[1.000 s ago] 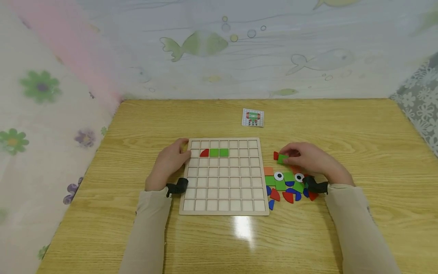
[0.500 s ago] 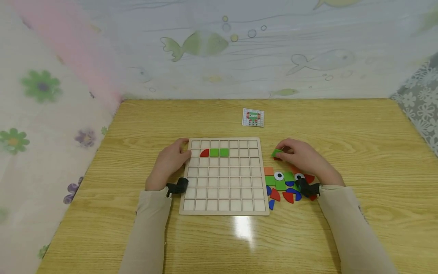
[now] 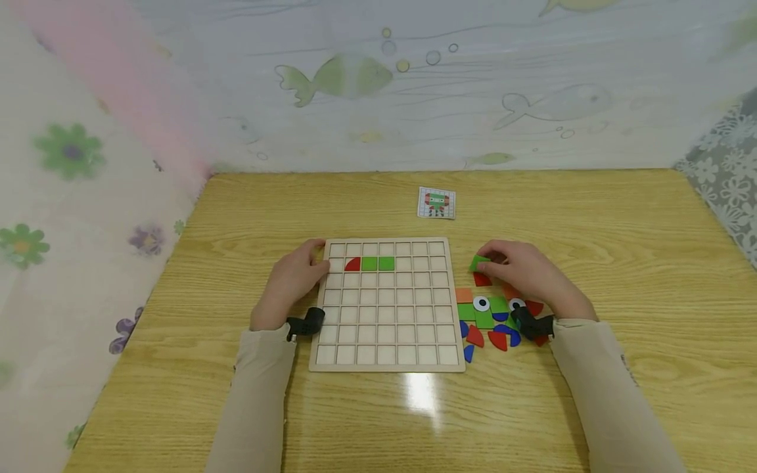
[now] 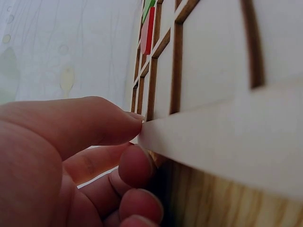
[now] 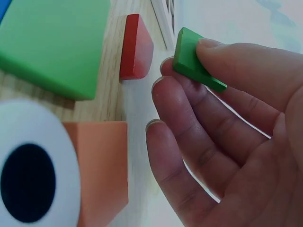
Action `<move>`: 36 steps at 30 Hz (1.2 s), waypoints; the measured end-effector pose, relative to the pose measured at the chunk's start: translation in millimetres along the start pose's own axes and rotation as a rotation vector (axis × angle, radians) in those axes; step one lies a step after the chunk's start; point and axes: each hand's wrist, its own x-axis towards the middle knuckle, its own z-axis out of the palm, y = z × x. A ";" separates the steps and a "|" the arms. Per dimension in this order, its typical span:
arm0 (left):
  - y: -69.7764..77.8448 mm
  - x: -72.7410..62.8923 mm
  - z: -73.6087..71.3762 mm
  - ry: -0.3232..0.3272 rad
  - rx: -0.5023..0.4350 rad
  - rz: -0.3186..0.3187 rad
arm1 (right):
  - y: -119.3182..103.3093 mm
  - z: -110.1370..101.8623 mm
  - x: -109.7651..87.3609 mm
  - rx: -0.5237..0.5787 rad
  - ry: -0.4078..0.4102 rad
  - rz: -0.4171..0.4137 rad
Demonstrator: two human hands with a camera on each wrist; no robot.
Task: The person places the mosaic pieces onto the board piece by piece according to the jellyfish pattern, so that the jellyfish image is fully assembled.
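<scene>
My left hand holds the left edge of a pale wooden grid board; in the left wrist view its thumb lies on the rim with the fingers curled beside and below. On the board's second row sit a red quarter-circle tile and two green square tiles. To the board's right, my right hand pinches another green square tile between thumb and fingertips, tilted. Just below it in the head view, a red tile lies on the table, apart from the fingers in the right wrist view.
Loose tiles lie along the board's right side: an orange square, green squares, white eye discs, red and blue curved pieces. A small pattern card lies behind the board. A patterned wall stands behind the table.
My right hand has shifted slightly left and away from me with the green tile. The red tile, seen beside the green one earlier, now shows below it. My left hand has stayed put.
</scene>
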 end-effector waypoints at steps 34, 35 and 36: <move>0.5 -0.5 -0.2 -0.011 -0.013 0.009 | -43.0 20.8 15.2 0.010 0.002 -0.160; 0.6 -0.8 -0.2 -0.011 -0.014 0.007 | -44.6 21.4 16.1 0.015 -0.001 -0.165; 0.6 -1.1 -0.1 -0.011 -0.015 0.005 | -46.3 22.2 17.2 0.020 -0.005 -0.170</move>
